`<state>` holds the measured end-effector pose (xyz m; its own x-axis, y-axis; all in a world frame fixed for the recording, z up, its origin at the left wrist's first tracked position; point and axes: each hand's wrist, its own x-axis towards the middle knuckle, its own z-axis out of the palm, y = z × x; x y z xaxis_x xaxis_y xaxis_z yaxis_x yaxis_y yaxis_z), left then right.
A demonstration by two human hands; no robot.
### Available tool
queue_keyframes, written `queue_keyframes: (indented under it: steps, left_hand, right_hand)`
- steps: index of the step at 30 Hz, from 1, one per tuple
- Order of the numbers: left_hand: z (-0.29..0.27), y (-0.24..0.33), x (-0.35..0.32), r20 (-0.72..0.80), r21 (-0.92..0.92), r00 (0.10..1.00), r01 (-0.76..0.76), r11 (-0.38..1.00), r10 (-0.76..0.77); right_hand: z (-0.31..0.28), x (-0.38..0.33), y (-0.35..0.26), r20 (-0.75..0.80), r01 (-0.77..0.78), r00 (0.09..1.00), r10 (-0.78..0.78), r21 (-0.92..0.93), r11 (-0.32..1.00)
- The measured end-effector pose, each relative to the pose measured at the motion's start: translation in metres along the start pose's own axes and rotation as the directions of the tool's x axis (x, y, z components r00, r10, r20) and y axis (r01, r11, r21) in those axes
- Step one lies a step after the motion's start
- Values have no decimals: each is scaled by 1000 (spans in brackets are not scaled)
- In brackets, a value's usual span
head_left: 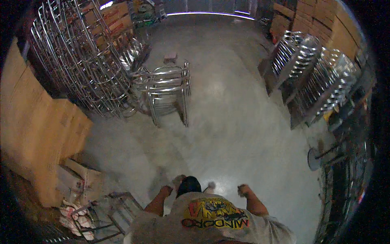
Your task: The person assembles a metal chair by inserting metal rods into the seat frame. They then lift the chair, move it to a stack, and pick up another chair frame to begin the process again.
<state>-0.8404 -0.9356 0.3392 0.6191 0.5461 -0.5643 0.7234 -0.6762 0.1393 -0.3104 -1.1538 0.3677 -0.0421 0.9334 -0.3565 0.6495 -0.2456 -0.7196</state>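
- The person is standing on a pale concrete floor, looking down over a grey printed T-shirt that is filling the near edge of the view.
- The left hand is hanging low beside the body, well apart from the right one; it is too small and blurred to tell whether the fingers are curled or spread, and nothing is showing in it.
- The right hand is hanging on the other side, looking loosely closed, though the grip cannot be told for sure; no object is visible in it.
- A dark shoe is showing between the two hands, just beyond the shirt hem.
- A short stack of metal chairs is standing alone on the floor, far ahead of the hands and slightly left.
- A tall leaning pile of chrome chair frames is crowding the far left, just beside the short stack.
- Flattened cardboard sheets are leaning along the left side.
- A metal frame is lying near left, closest to the left hand, with crumpled bags beside it.
- Rows of stacked shiny metal parts are leaning at the far right, with cardboard boxes piled behind them.
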Motion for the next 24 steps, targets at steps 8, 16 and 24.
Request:
queue_keyframes:
  steps: [8,16,24]
  left_hand:
    - [-82,1,190,311,-732,916,400,551,-252]
    - [-454,-68,493,-238,-888,906,-58,456,-349]
    - [-642,-110,681,-1,-801,908,-252,-544,-420]
  right_hand:
    - [-283,299,-56,-260,-219,808,529,700,679]
    - [-329,378,52,309,-755,604,735,517,404]
    - [-476,600,138,342,-708,697,630,196,678]
